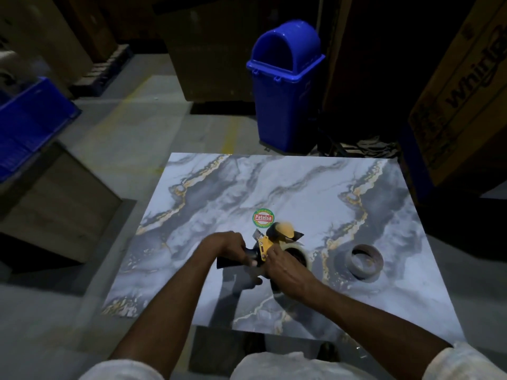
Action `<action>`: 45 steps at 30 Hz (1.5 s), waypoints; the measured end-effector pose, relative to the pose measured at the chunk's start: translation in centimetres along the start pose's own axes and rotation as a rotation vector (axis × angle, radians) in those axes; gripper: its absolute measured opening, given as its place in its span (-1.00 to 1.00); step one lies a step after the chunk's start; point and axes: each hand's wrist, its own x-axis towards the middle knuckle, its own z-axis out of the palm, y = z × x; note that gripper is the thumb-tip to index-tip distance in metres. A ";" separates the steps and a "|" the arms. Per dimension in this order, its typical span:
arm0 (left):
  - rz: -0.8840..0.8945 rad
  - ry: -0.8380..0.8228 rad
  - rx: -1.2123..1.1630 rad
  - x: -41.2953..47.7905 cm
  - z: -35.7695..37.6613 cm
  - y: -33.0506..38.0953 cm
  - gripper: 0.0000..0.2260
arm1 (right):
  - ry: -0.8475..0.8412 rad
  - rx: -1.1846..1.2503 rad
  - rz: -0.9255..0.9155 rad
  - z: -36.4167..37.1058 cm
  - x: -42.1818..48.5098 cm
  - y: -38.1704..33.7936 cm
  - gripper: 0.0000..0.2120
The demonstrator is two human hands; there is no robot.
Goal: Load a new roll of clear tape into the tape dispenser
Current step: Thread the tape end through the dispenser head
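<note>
Your left hand (229, 246) grips the tape dispenser (264, 246) handle; right hand (285, 270) closed on clear tape roll (299, 255), w/ empty core (363, 260) on bench (288, 187).

both hands meet over the near middle of the desk (274, 182), left hand (229, 246) just left of the right hand (285, 268), the tape dispenser (267, 244) between them. tape roll (297, 252) sits right against the right hand. an empty core (363, 260) lies on the desk to the right, apart. a round sticker (263, 217) lies just beyond the dispenser. far off, past the desk's far edge, a bin (285, 86) stands on the floor; a crate (27, 124) far left, a carton (463, 100) far right.
</note>
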 end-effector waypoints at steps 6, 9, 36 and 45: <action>0.006 -0.156 -0.331 0.4 1.8 1.3 -0.62 | 0.027 0.125 0.162 0.4 -0.3 1.3 -0.73; 0.093 0.000 -0.317 -0.8 2.2 2.8 -0.70 | 0.032 0.262 0.313 -1.0 -0.5 2.0 -0.69; -0.060 0.765 -0.155 -1.8 5.6 12.5 -0.63 | 0.766 0.768 0.941 -0.7 -1.8 6.1 -0.77; -0.140 0.816 -0.152 0.1 4.9 12.2 -0.60 | 0.769 1.336 1.105 -2.7 -0.4 6.7 -0.44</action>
